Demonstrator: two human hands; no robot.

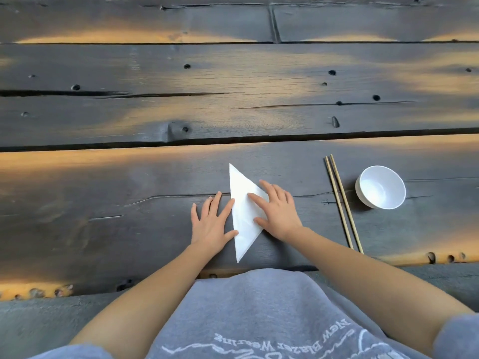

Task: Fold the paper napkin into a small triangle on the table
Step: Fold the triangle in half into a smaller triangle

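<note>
A white paper napkin (pixel 243 218) lies flat on the dark wooden table (pixel 129 203), folded into a triangle with its long straight edge on the left and its points far, near and right. My left hand (pixel 211 224) rests flat beside that left edge, index finger and thumb touching it, fingers spread. My right hand (pixel 277 211) lies palm down on the napkin's right corner, covering that tip. Neither hand grips the paper.
A pair of wooden chopsticks (pixel 342 203) lies lengthwise to the right of the napkin. Just beyond them stands a white bowl (pixel 380 187) with nothing in it. The table's near edge (pixel 259 268) runs close to my grey shirt.
</note>
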